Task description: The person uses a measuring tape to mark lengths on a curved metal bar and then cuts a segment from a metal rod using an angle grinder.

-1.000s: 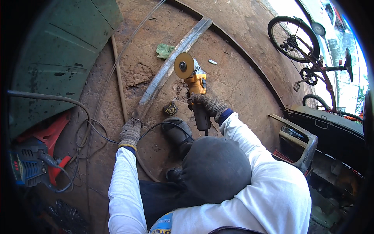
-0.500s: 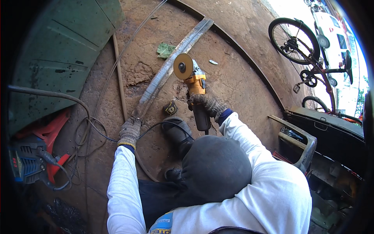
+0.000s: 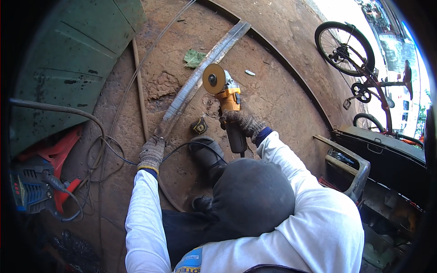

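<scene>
In a knitted grey glove, my left hand (image 3: 151,154) is closed on the near end of a long metal bar (image 3: 193,79) lying on the ground. My right hand (image 3: 246,123), gloved as well, grips the dark body of a yellow angle grinder (image 3: 231,101). The grinder points away from me, its tan disc (image 3: 214,78) raised close to the bar's right edge. Whether the disc touches the bar or spins, I cannot tell. A black and yellow tape measure (image 3: 199,126) sits between my hands, just beyond a dark shoe (image 3: 205,152).
A blue and red machine (image 3: 34,189) with cables stands at left, below a green metal panel (image 3: 68,68). A thin pipe (image 3: 139,91) and a long dark metal strip (image 3: 291,68) lie on the ground. A bicycle (image 3: 364,68) and a metal chest (image 3: 387,154) are at right.
Both hands, the grinder and the bar hold nearly the same place. Outside at the upper right, the white vehicle behind the bicycle has shifted down the picture.
</scene>
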Demonstrator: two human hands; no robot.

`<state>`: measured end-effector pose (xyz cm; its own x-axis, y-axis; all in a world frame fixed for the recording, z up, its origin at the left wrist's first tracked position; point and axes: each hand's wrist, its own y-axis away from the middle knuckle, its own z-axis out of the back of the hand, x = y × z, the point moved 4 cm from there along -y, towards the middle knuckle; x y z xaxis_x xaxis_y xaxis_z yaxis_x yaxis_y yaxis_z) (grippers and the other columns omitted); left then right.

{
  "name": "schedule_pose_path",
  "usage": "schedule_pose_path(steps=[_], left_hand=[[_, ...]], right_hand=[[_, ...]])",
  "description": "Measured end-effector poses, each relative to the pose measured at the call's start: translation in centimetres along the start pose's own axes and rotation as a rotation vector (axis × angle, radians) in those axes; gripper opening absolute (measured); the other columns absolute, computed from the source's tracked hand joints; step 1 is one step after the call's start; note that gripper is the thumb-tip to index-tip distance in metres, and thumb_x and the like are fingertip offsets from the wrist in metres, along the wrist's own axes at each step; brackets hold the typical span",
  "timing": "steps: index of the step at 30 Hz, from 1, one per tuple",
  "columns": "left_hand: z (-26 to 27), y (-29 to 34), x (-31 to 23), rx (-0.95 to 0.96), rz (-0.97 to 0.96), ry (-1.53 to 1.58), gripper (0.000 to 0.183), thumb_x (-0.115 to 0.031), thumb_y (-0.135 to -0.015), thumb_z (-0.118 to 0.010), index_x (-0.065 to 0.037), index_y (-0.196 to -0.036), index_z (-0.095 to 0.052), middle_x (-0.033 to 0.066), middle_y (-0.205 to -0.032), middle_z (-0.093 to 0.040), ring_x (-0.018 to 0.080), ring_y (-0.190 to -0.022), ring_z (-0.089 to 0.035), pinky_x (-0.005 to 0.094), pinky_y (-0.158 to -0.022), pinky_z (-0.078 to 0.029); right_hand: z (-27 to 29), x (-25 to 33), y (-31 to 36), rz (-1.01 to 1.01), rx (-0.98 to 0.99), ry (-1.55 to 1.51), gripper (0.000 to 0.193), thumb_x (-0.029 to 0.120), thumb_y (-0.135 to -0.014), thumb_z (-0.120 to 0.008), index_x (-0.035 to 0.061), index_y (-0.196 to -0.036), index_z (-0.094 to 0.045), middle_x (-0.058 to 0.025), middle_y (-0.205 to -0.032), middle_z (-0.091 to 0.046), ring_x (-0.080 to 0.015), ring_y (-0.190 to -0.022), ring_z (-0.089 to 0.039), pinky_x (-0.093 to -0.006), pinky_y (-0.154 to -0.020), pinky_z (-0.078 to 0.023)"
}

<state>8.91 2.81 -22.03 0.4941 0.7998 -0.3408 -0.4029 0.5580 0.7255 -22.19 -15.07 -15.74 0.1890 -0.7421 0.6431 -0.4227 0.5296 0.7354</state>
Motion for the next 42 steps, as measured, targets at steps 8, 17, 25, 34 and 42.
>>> schedule_pose_path(steps=[8, 17, 25, 34, 42], left_hand=[[0.4, 0.4, -0.3, 0.011, 0.01, -0.023, 0.054, -0.05, -0.098, -0.051, -0.011, -0.132, -0.063, 0.0201, -0.134, -0.061, 0.0411, -0.126, -0.055, 0.048, -0.107, -0.043], [0.3, 0.1, -0.3, 0.002, 0.049, -0.094, 0.053, -0.05, -0.098, -0.05, -0.011, -0.132, -0.063, 0.0189, -0.135, -0.061, 0.0403, -0.127, -0.055, 0.0471, -0.107, -0.042], [0.6, 0.6, -0.7, 0.03, 0.043, -0.025, 0.054, -0.051, -0.098, -0.05, -0.011, -0.132, -0.063, 0.0178, -0.135, -0.062, 0.0402, -0.127, -0.055, 0.0468, -0.107, -0.043], [-0.3, -0.2, -0.1, 0.012, 0.003, -0.013, 0.053, -0.051, -0.098, -0.049, -0.009, -0.128, -0.065, 0.0203, -0.131, -0.063, 0.0422, -0.124, -0.056, 0.0488, -0.104, -0.044], [-0.5, -0.4, -0.4, -0.017, -0.021, -0.047, 0.054, -0.051, -0.098, -0.048, -0.009, -0.129, -0.064, 0.0206, -0.131, -0.062, 0.0425, -0.124, -0.056, 0.0496, -0.105, -0.044]], right_hand=[[-0.1, -0.7, 0.1, -0.039, 0.003, -0.031, 0.035, 0.028, -0.083, -0.078, 0.007, -0.107, -0.064, -0.0052, -0.087, -0.069, -0.0168, -0.075, -0.067, -0.0317, -0.071, -0.057], [1.2, -2.3, -0.8, -0.077, 0.001, -0.03, 0.037, 0.029, -0.083, -0.078, 0.0061, -0.109, -0.064, -0.0062, -0.09, -0.07, -0.0171, -0.079, -0.069, -0.0315, -0.074, -0.058], [0.9, -1.9, -0.5, -0.027, 0.038, -0.012, 0.034, 0.028, -0.085, -0.076, 0.0077, -0.108, -0.063, -0.006, -0.09, -0.07, -0.0179, -0.078, -0.068, -0.032, -0.075, -0.058], [1.0, -1.1, -0.5, 0.034, 0.012, 0.03, 0.035, 0.023, -0.084, -0.076, 0.0048, -0.11, -0.06, -0.0068, -0.09, -0.069, -0.0191, -0.077, -0.068, -0.0331, -0.072, -0.058], [1.0, -0.1, 0.1, -0.07, -0.034, 0.057, 0.033, 0.017, -0.083, -0.078, 0.0037, -0.107, -0.061, -0.0069, -0.088, -0.068, -0.0198, -0.078, -0.068, -0.0346, -0.074, -0.058]])
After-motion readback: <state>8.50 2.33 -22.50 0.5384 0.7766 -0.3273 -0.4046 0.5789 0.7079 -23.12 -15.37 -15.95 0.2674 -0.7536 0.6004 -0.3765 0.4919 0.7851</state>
